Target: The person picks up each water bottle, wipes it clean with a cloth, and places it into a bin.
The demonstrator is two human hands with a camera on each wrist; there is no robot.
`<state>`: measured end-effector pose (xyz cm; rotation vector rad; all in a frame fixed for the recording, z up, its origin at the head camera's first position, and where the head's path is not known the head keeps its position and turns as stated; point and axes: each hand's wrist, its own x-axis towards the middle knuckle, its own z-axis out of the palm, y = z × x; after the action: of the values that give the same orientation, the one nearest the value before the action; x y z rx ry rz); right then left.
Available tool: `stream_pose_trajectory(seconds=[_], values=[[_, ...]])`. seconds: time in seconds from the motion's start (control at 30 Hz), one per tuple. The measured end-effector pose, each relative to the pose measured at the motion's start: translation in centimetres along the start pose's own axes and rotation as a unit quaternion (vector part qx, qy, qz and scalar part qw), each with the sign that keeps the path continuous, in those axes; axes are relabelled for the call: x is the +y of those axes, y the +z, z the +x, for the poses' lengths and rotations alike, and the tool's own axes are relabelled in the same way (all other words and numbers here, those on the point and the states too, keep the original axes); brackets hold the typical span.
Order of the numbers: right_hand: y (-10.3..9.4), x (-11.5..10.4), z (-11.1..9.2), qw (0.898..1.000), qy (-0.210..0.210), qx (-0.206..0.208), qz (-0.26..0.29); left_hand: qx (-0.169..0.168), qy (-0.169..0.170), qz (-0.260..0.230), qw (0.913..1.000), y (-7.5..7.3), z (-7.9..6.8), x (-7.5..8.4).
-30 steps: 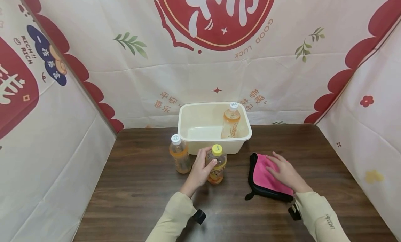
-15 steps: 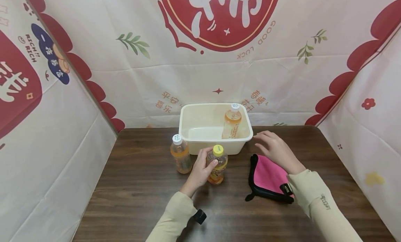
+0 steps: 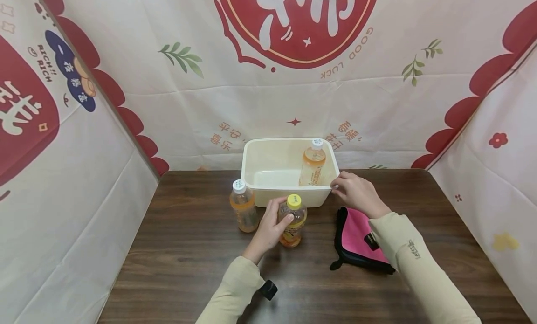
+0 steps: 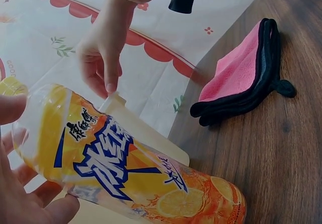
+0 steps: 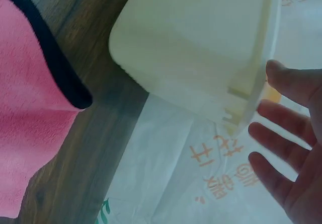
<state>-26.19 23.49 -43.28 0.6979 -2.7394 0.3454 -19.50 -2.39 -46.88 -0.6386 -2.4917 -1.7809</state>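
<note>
My left hand (image 3: 268, 228) grips an iced tea bottle (image 3: 293, 224) with a yellow cap, which stands upright on the table before a cream plastic bin (image 3: 289, 197). Its yellow and orange label fills much of the left wrist view. My right hand (image 3: 356, 192) pinches the bin's rim at the right front corner; in the right wrist view the thumb (image 5: 289, 80) lies on one side of the rim, the fingers towards the other. Inside the bin, at the right, leans a white-capped bottle (image 3: 313, 163). Another white-capped bottle (image 3: 243, 207) stands left of my left hand.
A folded pink cloth (image 3: 356, 233) with black edging lies on the brown wooden table (image 3: 176, 263), below my right hand. Printed fabric (image 3: 268, 105) hangs behind the table and along both sides, close to the bin's back.
My right hand has left the pink cloth, moved up and left, and taken hold of the bin's rim. My left hand stays on the yellow-capped iced tea bottle.
</note>
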Motion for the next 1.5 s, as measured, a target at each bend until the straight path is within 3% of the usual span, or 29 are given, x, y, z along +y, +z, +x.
stream_pose_trajectory(seconds=[0.07,0.3,0.6,0.7,0.83,1.0,1.23,1.37,1.5], values=[[0.2,0.1,0.0,1.0,-0.001,0.01,-0.005,-0.004,-0.004,-0.004,1.0,0.0,-0.1,0.3],[0.8,0.2,0.1,0.999,0.01,0.039,-0.008,-0.003,0.0,-0.001,1.0,-1.0,-0.8,3.6],[0.5,-0.1,0.7,0.999,0.043,0.011,-0.002,0.014,0.01,-0.002,0.9998,-1.5,-0.4,3.8],[0.4,-0.2,0.7,0.999,0.047,0.01,-0.003,0.024,0.01,-0.002,0.9997,-1.5,0.1,3.1],[0.4,-0.4,0.6,0.999,0.047,0.012,-0.002,0.045,0.041,0.0,0.9981,-2.0,1.1,3.1],[0.5,-0.4,0.5,0.999,0.05,0.014,-0.003,0.086,0.1,-0.014,0.9911,-3.8,2.5,7.1],[0.5,-0.4,0.4,0.999,0.047,0.021,0.0,0.129,0.131,-0.011,0.9829,-6.1,5.6,12.0],[0.6,-0.4,0.4,0.999,0.043,0.027,-0.001,0.149,0.125,0.009,0.9809,-6.7,7.6,13.0],[0.6,-0.4,0.3,0.999,0.045,0.027,-0.004,0.158,0.09,0.025,0.983,-6.6,9.4,12.8]])
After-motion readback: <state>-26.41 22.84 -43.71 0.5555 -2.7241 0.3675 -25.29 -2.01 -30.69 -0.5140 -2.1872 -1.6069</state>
